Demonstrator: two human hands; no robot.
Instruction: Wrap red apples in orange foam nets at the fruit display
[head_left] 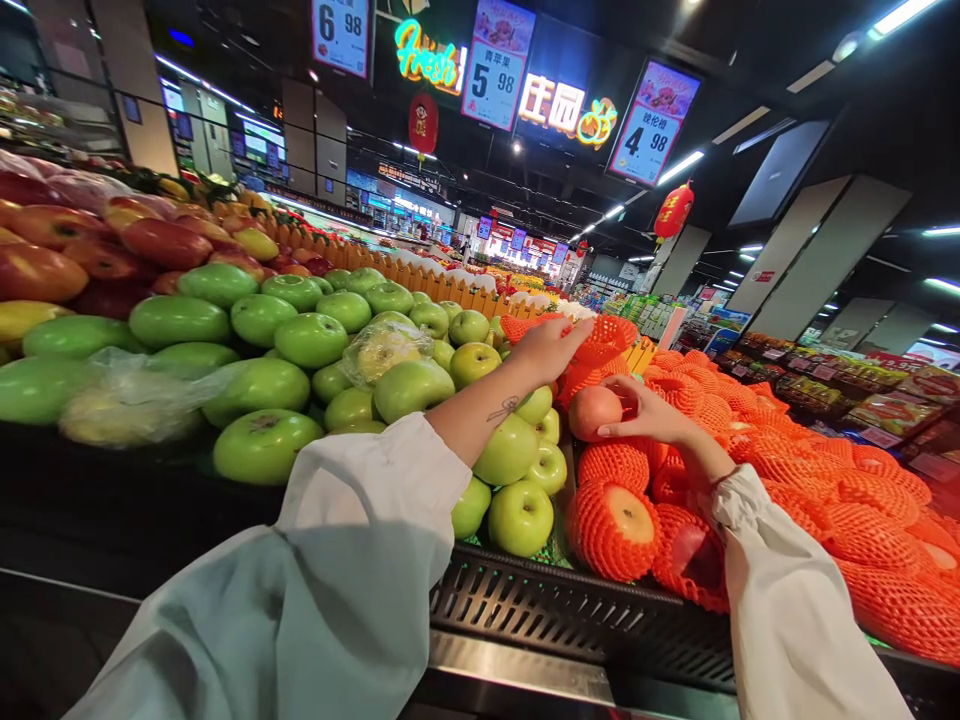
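My left hand (551, 350) reaches over the green apples (508, 448), its fingers closed on a loose orange foam net (606, 340). Just below and to the right, my right hand (649, 408) grips a round reddish fruit (595, 412) between thumb and fingers. This fruit is bare, and its exact kind is hard to tell. Under it lie similar fruits in orange foam nets (613, 530), heaped to the right. Part of the left fingertips blends into the net.
A black slatted crate edge (525, 600) runs along the front. Red apples (169, 243) are piled at far left. Among the green apples lie bagged yellowish fruits (386, 350). Price signs (495, 65) hang overhead. Packaged goods (885, 400) stand on shelves at right.
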